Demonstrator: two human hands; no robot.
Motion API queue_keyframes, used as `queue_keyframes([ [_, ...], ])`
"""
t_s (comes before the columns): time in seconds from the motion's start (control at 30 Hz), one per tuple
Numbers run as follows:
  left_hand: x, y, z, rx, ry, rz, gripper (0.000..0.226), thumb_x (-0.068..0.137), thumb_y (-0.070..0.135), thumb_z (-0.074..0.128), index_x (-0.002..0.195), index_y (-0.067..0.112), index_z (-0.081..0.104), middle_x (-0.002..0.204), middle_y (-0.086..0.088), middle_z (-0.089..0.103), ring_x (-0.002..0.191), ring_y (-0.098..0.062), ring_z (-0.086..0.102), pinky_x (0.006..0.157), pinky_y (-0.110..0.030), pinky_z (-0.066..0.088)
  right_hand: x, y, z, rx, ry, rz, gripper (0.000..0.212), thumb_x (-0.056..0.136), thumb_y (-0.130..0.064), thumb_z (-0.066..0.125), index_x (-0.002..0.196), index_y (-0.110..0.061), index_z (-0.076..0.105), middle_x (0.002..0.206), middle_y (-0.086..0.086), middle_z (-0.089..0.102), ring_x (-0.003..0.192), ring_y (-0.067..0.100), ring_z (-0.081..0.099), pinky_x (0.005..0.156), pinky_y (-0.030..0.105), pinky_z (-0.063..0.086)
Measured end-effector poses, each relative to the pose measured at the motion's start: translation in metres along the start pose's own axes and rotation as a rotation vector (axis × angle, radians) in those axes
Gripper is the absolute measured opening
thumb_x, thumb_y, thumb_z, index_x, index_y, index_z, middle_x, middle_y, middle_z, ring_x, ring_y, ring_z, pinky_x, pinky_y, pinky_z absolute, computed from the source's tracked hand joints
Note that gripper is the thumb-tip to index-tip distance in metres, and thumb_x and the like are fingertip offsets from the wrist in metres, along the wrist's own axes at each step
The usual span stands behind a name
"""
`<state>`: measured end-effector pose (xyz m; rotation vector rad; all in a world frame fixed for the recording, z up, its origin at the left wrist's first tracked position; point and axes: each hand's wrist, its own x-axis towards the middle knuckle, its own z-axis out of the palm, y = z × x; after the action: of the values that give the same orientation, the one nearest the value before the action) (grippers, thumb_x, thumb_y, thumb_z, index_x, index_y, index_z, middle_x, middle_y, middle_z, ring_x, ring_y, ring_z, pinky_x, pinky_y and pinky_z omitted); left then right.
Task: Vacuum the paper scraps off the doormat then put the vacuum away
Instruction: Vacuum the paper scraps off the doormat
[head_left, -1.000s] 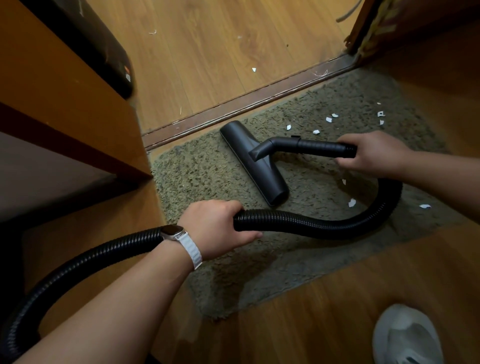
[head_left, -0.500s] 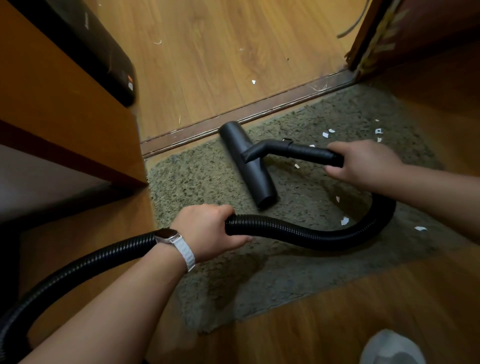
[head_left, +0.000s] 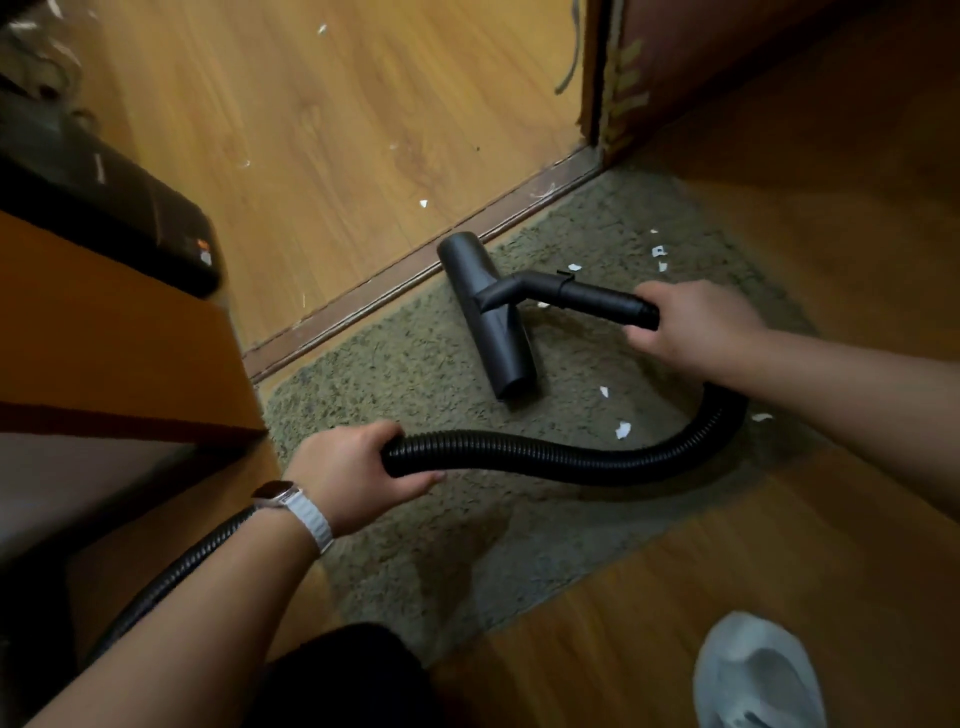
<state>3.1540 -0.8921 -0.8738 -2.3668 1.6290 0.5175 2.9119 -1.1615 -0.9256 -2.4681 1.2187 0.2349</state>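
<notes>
No legible txt, brand, no. or sign in view. Small orange-and-white mark (head_left: 203, 250) on black hard-shell case (head_left: 130, 208), upper left: too blurred to read. Square wristwatch w/ white strap (head_left: 278, 493): display unreadable. Black plastic vacuum nozzle (head_left: 488, 322): no marking legible.

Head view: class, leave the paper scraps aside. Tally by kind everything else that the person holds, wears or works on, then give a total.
Hands: 2 (left hand, right hand)
Vacuum hose: 1
Nozzle with tube: 1
Doormat: 1
Wristwatch: 1
Shoe: 1
Total: 7
</notes>
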Motion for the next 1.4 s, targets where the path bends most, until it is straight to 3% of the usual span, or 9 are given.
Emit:
queue_keyframes([
  [0.17, 0.0, 0.014, -0.003, 0.001, 0.003, 0.065, 0.053, 0.069, 0.083, 0.049, 0.078, 0.032, 0.053, 0.058, 0.015, 0.051, 0.052, 0.0, 0.05, 0.044, -0.014, 0.032, -0.034, 0.022, -0.006, 0.001, -0.078, 0.067, 0.024, 0.089, -0.047, 0.059, 0.103, -0.028, 0.058, 0.075, -0.003, 0.054, 0.071, 0.025, 0.055, 0.057, 0.031, 0.044],
  [0.43, 0.017, 0.022, 0.019, -0.061, 0.026, 0.19, 0.066, 0.064, 0.09, 0.034, 0.081, 0.031, 0.059, 0.056, 0.016, 0.049, 0.051, 0.001, 0.049, 0.045, -0.013, 0.03, -0.052, 0.018, -0.01, -0.077, -0.116, 0.074, 0.028, 0.089, -0.05, 0.054, 0.106, -0.028, 0.054, 0.077, -0.006, 0.051, 0.074, 0.022, 0.057, 0.056, 0.03, 0.044],
  [0.7, 0.033, 0.005, 0.039, -0.078, 0.032, 0.223, 0.067, 0.064, 0.091, 0.037, 0.083, 0.031, 0.058, 0.058, 0.012, 0.053, 0.056, -0.009, 0.058, 0.046, -0.022, 0.036, -0.056, 0.013, -0.002, -0.1, -0.104, 0.048, 0.027, 0.089, -0.051, 0.053, 0.106, -0.03, 0.052, 0.081, -0.004, 0.054, 0.077, 0.023, 0.06, 0.058, 0.032, 0.047],
  [0.9, 0.04, 0.008, 0.049, -0.105, -0.009, 0.187, 0.074, 0.062, 0.093, 0.031, 0.085, 0.029, 0.058, 0.063, 0.008, 0.059, 0.063, -0.012, 0.063, 0.053, -0.026, 0.045, -0.051, 0.023, -0.007, -0.077, -0.083, 0.131, 0.036, 0.092, -0.052, 0.05, 0.119, -0.028, 0.052, 0.091, 0.0, 0.06, 0.079, 0.024, 0.06, 0.061, 0.034, 0.052],
  [1.07, 0.045, 0.007, 0.052, -0.095, -0.021, 0.191, 0.08, 0.059, 0.094, 0.026, 0.091, 0.029, 0.059, 0.07, 0.008, 0.063, 0.07, -0.013, 0.065, 0.059, -0.028, 0.051, -0.044, 0.001, 0.007, -0.121, -0.137, 0.047, 0.036, 0.094, -0.055, 0.046, 0.118, -0.029, 0.045, 0.093, -0.003, 0.053, 0.087, 0.026, 0.06, 0.062, 0.033, 0.046],
  [1.17, 0.046, 0.003, 0.05, -0.142, -0.009, 0.176, 0.078, 0.059, 0.094, 0.03, 0.086, 0.027, 0.061, 0.064, 0.008, 0.061, 0.065, -0.012, 0.064, 0.056, -0.029, 0.051, -0.037, -0.002, 0.001, -0.154, -0.113, 0.035, 0.034, 0.094, -0.055, 0.047, 0.117, -0.03, 0.046, 0.094, -0.001, 0.056, 0.084, 0.026, 0.061, 0.059, 0.031, 0.042],
  [1.27, 0.052, -0.001, 0.048, -0.193, 0.03, 0.178, 0.073, 0.063, 0.093, 0.034, 0.079, 0.027, 0.061, 0.055, 0.013, 0.055, 0.052, -0.007, 0.058, 0.048, -0.025, 0.048, -0.032, 0.009, -0.009, -0.118, -0.069, 0.091, 0.034, 0.093, -0.052, 0.049, 0.119, -0.03, 0.049, 0.092, 0.0, 0.058, 0.08, 0.025, 0.059, 0.058, 0.032, 0.048],
  [1.4, 0.06, 0.001, 0.046, -0.202, 0.052, 0.168, 0.072, 0.062, 0.093, 0.034, 0.078, 0.028, 0.06, 0.055, 0.012, 0.054, 0.053, -0.007, 0.058, 0.049, -0.025, 0.049, -0.027, 0.009, -0.007, -0.098, -0.053, 0.123, 0.033, 0.093, -0.052, 0.05, 0.115, -0.027, 0.05, 0.089, 0.002, 0.058, 0.078, 0.027, 0.059, 0.062, 0.036, 0.053],
])
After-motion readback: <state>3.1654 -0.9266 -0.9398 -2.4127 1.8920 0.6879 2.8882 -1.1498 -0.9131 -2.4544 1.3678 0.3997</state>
